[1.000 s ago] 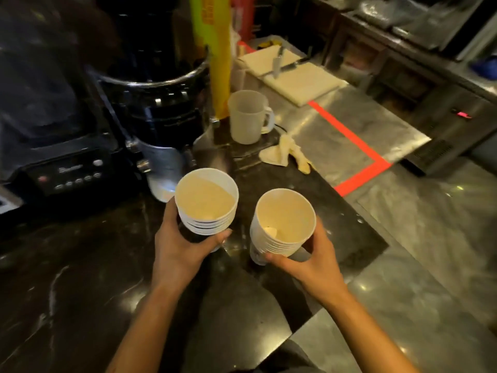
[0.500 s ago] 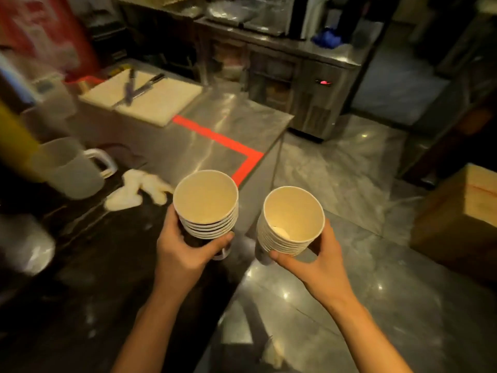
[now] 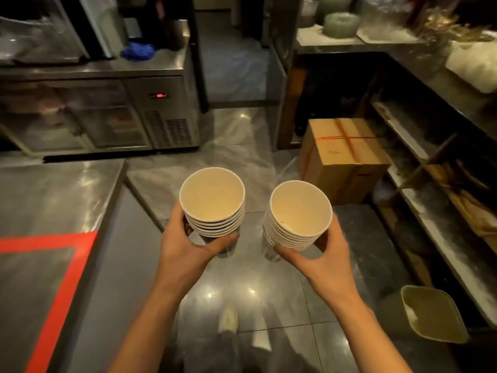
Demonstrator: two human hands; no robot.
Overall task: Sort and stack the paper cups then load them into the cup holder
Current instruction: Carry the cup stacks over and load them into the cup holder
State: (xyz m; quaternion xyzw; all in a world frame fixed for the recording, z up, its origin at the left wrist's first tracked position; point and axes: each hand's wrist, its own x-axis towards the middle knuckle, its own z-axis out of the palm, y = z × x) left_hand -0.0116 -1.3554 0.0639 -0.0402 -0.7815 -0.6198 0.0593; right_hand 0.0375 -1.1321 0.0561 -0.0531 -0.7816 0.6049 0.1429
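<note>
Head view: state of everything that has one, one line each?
Left hand: grips the left cup stack.
Right hand: grips the right cup stack.
Left cup stack: nested, mouths up, held in the air.
Right cup stack: nested, mouths up, held in the air.
Cardboard box: taped shut, on the floor.
Bin: no lid, top open.
Fridge: doors shut, red display lit.

cream-lined white cups (image 3: 212,195), orange-red tape (image 3: 60,281), brown box (image 3: 341,157), perhaps yellowish bin (image 3: 433,313)
</note>
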